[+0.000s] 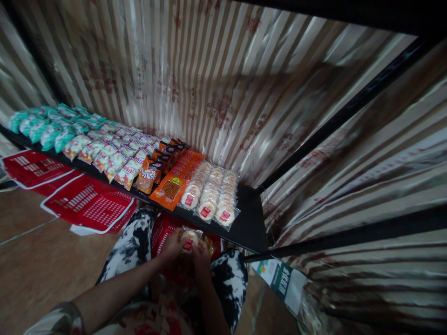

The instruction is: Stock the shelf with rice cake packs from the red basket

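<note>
Between my knees, my left hand point(172, 246) and my right hand point(201, 255) pinch a clear packet of round white crackers point(189, 240) with a red label, one hand on each side. Under the packet is a red basket point(161, 232), its contents mostly hidden by my hands. Just above, matching cracker packets point(207, 210) stand in three rows on the black shelf point(248, 216). Beside those rows lies a flat orange snack bag point(179, 179) with a window showing brown sticks.
Farther left along the shelf are orange-and-black bags point(150, 173), white snack bags point(117, 163) and teal bags point(52, 134). Red baskets point(94, 204) stand on the floor at left. Black posts point(349, 111) and a striped curtain point(216, 93) surround the shelf. A green-and-white carton point(281, 281) lies lower right.
</note>
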### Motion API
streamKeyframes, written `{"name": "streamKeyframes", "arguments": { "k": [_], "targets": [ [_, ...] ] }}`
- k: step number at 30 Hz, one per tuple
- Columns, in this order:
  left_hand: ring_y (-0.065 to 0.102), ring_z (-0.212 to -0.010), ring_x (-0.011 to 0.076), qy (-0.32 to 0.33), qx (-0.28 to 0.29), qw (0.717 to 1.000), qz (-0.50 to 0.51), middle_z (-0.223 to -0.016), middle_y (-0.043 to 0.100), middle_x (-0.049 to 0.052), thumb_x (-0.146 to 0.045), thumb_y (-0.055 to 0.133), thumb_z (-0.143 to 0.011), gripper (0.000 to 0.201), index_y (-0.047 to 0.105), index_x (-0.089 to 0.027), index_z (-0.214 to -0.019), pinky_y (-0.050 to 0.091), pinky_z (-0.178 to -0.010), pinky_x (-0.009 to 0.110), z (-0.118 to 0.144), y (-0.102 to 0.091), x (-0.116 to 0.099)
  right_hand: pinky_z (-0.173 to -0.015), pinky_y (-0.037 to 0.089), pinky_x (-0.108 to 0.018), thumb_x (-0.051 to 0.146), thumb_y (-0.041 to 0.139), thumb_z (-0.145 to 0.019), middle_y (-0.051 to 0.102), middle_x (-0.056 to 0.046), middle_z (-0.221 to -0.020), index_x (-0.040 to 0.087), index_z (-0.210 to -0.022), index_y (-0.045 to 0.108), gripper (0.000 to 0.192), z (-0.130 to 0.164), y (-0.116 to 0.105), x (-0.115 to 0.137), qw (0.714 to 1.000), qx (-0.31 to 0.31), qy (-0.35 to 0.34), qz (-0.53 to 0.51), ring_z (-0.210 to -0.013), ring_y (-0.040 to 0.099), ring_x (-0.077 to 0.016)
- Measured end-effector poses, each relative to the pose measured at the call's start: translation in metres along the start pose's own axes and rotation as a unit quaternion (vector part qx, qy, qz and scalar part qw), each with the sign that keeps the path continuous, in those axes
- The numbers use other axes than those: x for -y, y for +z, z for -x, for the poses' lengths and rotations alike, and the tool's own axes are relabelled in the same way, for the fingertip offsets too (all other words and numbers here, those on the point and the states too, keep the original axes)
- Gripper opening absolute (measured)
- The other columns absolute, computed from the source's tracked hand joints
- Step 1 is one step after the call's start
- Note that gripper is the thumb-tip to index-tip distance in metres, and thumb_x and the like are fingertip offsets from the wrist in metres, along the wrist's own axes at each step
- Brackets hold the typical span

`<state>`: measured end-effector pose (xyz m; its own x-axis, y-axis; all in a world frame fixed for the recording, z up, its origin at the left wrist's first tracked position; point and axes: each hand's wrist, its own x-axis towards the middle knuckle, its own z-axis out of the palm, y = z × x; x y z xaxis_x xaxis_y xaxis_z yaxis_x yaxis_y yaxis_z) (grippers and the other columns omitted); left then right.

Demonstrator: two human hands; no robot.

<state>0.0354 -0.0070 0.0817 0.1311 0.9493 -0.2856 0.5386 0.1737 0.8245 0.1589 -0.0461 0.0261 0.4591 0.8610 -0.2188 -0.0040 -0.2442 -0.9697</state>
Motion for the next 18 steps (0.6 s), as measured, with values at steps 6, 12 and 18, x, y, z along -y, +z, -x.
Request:
{"name": "streamKeyframes", "arguments": {
  "k": [6, 12, 18],
  "targets": [
    [0.063, -0.098, 0.0177, 0.005, -0.004, 1.000, 0.010, -0.107, 0.067, 0.008, -0.021, 0.053, -0.084, 0.023, 0.054, -0.016, -0.107, 0.046, -0.083, 0.026, 0.003, -0.002, -0.005, -0.074, 0.056, -0.034, 0.053, 0.065, -0.059, 0.073, -0.009, -0.085, 0.021, -0.085, 0.060, 0.042, -0.001, 0.004, 0.017, 0.998, 0.006, 0.029, -0.063, -0.081, 0.070, -0.0233],
    [0.062, -0.102, 0.0175, 0.014, -0.010, 1.000, 0.001, -0.110, 0.066, 0.008, -0.018, 0.052, -0.086, 0.022, 0.051, -0.015, -0.108, 0.045, -0.089, 0.027, 0.002, -0.011, -0.013, -0.073, 0.056, -0.033, 0.056, 0.064, -0.059, 0.073, -0.009, -0.086, 0.020, -0.086, 0.061, 0.045, -0.003, 0.010, 0.025, 0.998, 0.007, 0.014, -0.064, -0.081, 0.070, -0.0230],
    [0.062, -0.103, 0.0166, 0.023, -0.009, 1.000, -0.002, -0.112, 0.065, 0.008, -0.016, 0.052, -0.087, 0.027, 0.050, -0.017, -0.113, 0.045, -0.087, 0.024, 0.000, -0.008, -0.017, -0.067, 0.056, -0.032, 0.053, 0.068, -0.060, 0.074, -0.008, -0.082, 0.019, -0.088, 0.063, 0.044, -0.002, 0.005, 0.029, 0.996, -0.011, 0.010, -0.091, -0.074, 0.070, -0.0221]
  ]
}}
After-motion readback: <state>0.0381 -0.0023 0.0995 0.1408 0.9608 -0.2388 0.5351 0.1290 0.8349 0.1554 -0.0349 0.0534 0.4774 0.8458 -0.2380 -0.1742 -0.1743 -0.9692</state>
